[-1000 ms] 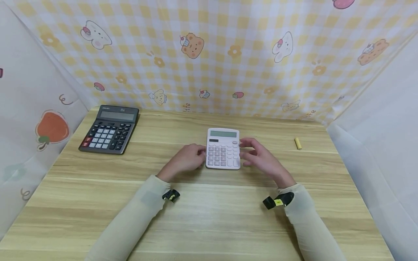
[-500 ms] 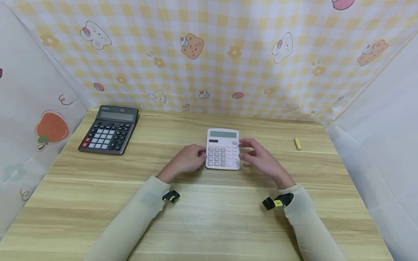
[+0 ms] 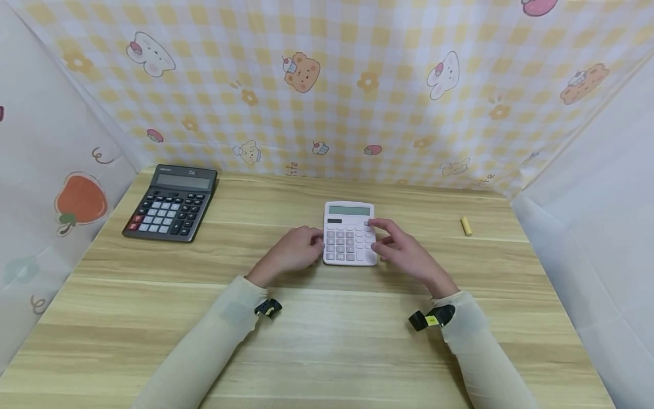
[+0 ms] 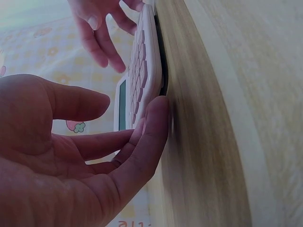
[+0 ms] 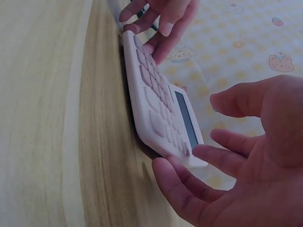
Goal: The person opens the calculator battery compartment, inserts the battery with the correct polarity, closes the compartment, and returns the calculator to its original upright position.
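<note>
A pale pink calculator lies face up at the middle of the wooden table, its display towards the back. My left hand rests at its left edge. In the left wrist view the fingertips meet the calculator's side, and the thumb stands apart from it. From the right, my right hand reaches over the calculator's edge. One fingertip is at the round key below the display, and other fingers sit along the right side. The right thumb is raised clear of the keys in the right wrist view.
A larger dark grey calculator with white and red keys lies at the table's back left. On the right is a short yellow stick. A yellow checked cloth hangs behind the table.
My right hand has shifted slightly left, and its fingertip has gone from beside the pink calculator's right edge onto the upper right key. The left hand stays at the left edge.
</note>
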`<move>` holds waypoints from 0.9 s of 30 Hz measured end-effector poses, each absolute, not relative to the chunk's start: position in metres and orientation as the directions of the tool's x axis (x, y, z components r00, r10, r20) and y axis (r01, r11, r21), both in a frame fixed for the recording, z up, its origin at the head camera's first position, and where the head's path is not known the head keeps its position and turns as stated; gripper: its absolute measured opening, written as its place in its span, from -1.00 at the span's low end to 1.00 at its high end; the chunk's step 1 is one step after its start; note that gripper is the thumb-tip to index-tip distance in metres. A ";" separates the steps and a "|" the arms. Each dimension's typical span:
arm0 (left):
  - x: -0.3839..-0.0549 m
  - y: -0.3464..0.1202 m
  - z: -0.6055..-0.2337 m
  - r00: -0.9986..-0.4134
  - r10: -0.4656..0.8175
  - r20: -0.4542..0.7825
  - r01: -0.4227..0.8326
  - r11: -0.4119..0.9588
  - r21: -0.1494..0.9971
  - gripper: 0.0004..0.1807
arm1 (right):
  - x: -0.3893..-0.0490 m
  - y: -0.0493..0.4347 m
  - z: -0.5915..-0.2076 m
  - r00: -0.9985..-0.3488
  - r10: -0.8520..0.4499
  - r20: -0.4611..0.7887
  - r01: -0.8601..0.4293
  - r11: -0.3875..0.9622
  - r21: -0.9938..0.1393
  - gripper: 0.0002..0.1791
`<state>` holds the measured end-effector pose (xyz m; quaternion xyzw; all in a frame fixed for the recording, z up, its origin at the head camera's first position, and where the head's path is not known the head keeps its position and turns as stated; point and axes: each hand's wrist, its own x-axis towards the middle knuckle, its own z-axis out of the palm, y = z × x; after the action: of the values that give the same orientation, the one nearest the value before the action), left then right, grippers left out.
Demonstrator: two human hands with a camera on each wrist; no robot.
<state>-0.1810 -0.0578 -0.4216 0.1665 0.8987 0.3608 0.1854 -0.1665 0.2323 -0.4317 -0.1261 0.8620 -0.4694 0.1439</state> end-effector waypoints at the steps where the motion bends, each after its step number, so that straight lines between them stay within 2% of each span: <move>1: -0.181 -0.058 -0.422 -0.875 0.434 -0.213 0.166 0.683 0.711 -0.48 | -0.166 0.232 -0.432 -0.926 -0.356 -0.122 -0.095 0.535 -0.840 -0.34; 12: -0.182 -0.058 -0.424 -0.880 0.431 -0.199 0.176 0.687 0.705 -0.48 | -0.165 0.230 -0.433 -0.934 -0.343 -0.101 -0.133 0.595 -0.793 -0.37; 27: -0.184 -0.056 -0.429 -0.880 0.436 -0.187 0.179 0.670 0.720 -0.52 | -0.167 0.235 -0.432 -0.941 -0.313 -0.131 -0.063 0.543 -0.837 -0.33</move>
<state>-0.1836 -0.0556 -0.4291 0.1716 0.8970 0.3681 0.1745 -0.1669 0.2346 -0.4320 -0.1083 0.8681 -0.4656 0.1337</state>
